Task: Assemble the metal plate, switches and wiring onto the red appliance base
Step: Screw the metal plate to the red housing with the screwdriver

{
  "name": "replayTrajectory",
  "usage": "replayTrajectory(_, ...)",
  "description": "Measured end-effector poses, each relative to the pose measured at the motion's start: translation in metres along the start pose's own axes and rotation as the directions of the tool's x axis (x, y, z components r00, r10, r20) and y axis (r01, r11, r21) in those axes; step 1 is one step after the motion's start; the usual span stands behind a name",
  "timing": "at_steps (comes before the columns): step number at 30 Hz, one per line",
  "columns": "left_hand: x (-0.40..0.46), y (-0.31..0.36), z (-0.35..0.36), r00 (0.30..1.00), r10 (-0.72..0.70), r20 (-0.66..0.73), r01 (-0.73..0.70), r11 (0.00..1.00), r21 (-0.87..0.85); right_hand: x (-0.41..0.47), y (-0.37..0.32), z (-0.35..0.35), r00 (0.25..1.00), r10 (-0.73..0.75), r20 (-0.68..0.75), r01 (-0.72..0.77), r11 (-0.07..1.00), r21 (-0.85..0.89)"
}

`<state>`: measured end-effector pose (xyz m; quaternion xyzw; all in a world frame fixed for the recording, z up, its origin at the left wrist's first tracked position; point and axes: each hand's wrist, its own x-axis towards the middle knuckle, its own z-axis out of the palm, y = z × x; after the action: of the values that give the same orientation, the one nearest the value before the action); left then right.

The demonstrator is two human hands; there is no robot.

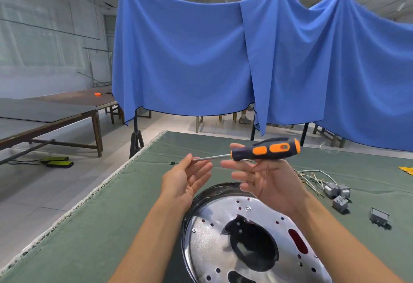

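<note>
Both hands up, palms open: the right hand [268, 177] balances the screwdriver [263, 150] on its fingertips, the left hand [186, 175] has straight fingers steadying the shaft. Best to take a firm grip on the handle before driving. Below, near, lies the metal plate [225, 249] in its dark rim; switches [337, 193] and wiring [312, 176] wait right. No containers visible.

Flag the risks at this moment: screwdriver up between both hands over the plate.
1. The black-and-orange-handled screwdriver lies loosely across the open right hand, with only the left hand's fingertips at the shaft. It may slip and fall onto the round perforated metal plate.
2. The grey switch blocks and loose wires lie close beside the right forearm; a sweep could snag or scatter them.
</note>
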<state>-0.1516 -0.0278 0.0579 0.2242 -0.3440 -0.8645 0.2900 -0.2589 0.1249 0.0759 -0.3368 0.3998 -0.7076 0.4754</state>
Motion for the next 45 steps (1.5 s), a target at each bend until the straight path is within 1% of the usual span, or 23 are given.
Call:
replayTrajectory(2, -0.003, -0.004, 0.002, 0.998, 0.059, -0.006, -0.057, 0.983, 0.174, -0.001, 0.000, 0.001, 0.987, -0.127, -0.095, 0.119, 0.989, -0.086)
replayTrajectory(4, -0.005, -0.006, 0.005, 0.992, 0.123, -0.015, -0.113, 0.949, 0.293, -0.003, -0.001, 0.004, 0.954, -0.224, -0.199, 0.176, 0.956, -0.236)
replayTrajectory(6, -0.007, -0.008, 0.007, 0.988, 0.152, 0.005, -0.143, 0.915, 0.378, -0.003, 0.000, 0.007, 0.885, -0.305, -0.351, 0.193, 0.928, -0.319)
replayTrajectory(8, -0.008, -0.012, 0.009, 0.985, 0.165, 0.052, -0.170, 0.862, 0.477, -0.004, 0.003, 0.007, 0.790, -0.368, -0.490, 0.238, 0.921, -0.307)
replayTrajectory(9, -0.007, -0.015, 0.008, 0.977, 0.199, 0.077, -0.208, 0.809, 0.550, -0.005, 0.003, 0.006, 0.747, -0.392, -0.537, 0.266, 0.917, -0.298)
replayTrajectory(10, -0.006, -0.017, 0.007, 0.961, 0.257, 0.103, -0.261, 0.717, 0.646, -0.006, 0.003, 0.005, 0.709, -0.416, -0.570, 0.292, 0.908, -0.300)
replayTrajectory(12, -0.001, -0.019, 0.002, 0.905, 0.400, 0.144, -0.325, 0.432, 0.841, -0.009, 0.002, 0.004, 0.649, -0.476, -0.594, 0.340, 0.880, -0.333)
replayTrajectory(13, 0.001, -0.018, -0.001, 0.886, 0.438, 0.155, -0.316, 0.324, 0.892, -0.010, 0.002, 0.004, 0.630, -0.505, -0.590, 0.365, 0.863, -0.349)
replayTrajectory(14, 0.003, -0.018, -0.006, 0.893, 0.419, 0.163, -0.290, 0.261, 0.921, -0.012, 0.001, 0.003, 0.613, -0.532, -0.583, 0.386, 0.846, -0.366)
replayTrajectory(15, 0.006, -0.018, -0.010, 0.926, 0.339, 0.165, -0.247, 0.213, 0.945, -0.013, 0.001, 0.003, 0.601, -0.556, -0.574, 0.402, 0.831, -0.384)
replayTrajectory(17, 0.009, -0.019, -0.015, 0.987, 0.075, 0.144, -0.151, 0.088, 0.985, -0.015, 0.000, 0.001, 0.589, -0.588, -0.554, 0.422, 0.809, -0.409)
replayTrajectory(18, 0.010, -0.019, -0.016, 0.992, -0.036, 0.118, -0.117, 0.033, 0.993, -0.016, 0.000, 0.000, 0.590, -0.596, -0.544, 0.423, 0.803, -0.421)
replayTrajectory(20, 0.010, -0.017, -0.017, 0.989, -0.128, 0.070, -0.072, -0.009, 0.997, -0.016, 0.002, 0.001, 0.603, -0.603, -0.522, 0.409, 0.796, -0.446)
replayTrajectory(22, 0.010, -0.015, -0.017, 0.988, -0.146, 0.042, -0.041, 0.015, 0.999, -0.016, 0.005, 0.003, 0.616, -0.610, -0.498, 0.401, 0.787, -0.468)
replayTrajectory(23, 0.009, -0.013, -0.017, 0.987, -0.157, 0.032, -0.023, 0.056, 0.998, -0.016, 0.005, 0.004, 0.615, -0.621, -0.487, 0.404, 0.778, -0.482)
replayTrajectory(24, 0.008, -0.011, -0.018, 0.985, -0.170, 0.027, -0.006, 0.120, 0.993, -0.016, 0.004, 0.006, 0.605, -0.638, -0.476, 0.410, 0.762, -0.501)
replayTrajectory(27, 0.003, 0.000, -0.021, 0.986, -0.164, 0.021, 0.045, 0.383, 0.923, -0.019, -0.001, 0.015, 0.550, -0.728, -0.409, 0.447, 0.670, -0.593)
replayTrajectory(29, 0.005, 0.008, -0.021, 0.998, -0.066, 0.008, 0.028, 0.530, 0.848, -0.020, -0.005, 0.025, 0.522, -0.787, -0.329, 0.488, 0.592, -0.642)
replayTrajectory(31, 0.013, 0.008, -0.020, 0.994, 0.107, 0.007, -0.073, 0.622, 0.780, -0.020, -0.009, 0.037, 0.521, -0.815, -0.252, 0.507, 0.533, -0.677)
replayTrajectory(33, 0.020, 0.001, -0.019, 0.963, 0.269, -0.020, -0.169, 0.657, 0.735, -0.018, -0.013, 0.045, 0.526, -0.822, -0.216, 0.515, 0.510, -0.689)
replayTrajectory(35, 0.025, -0.009, -0.019, 0.927, 0.371, -0.062, -0.230, 0.690, 0.687, -0.016, -0.014, 0.050, 0.510, -0.834, -0.212, 0.528, 0.498, -0.688)
replayTrajectory(41, 0.031, -0.021, -0.028, 0.910, 0.397, -0.119, -0.291, 0.817, 0.499, -0.012, -0.008, 0.054, 0.426, -0.880, -0.210, 0.557, 0.439, -0.705)
replayTrajectory(45, 0.029, -0.020, -0.025, 0.861, 0.504, -0.077, -0.409, 0.773, 0.485, -0.011, -0.009, 0.054, 0.393, -0.894, -0.215, 0.565, 0.420, -0.711)
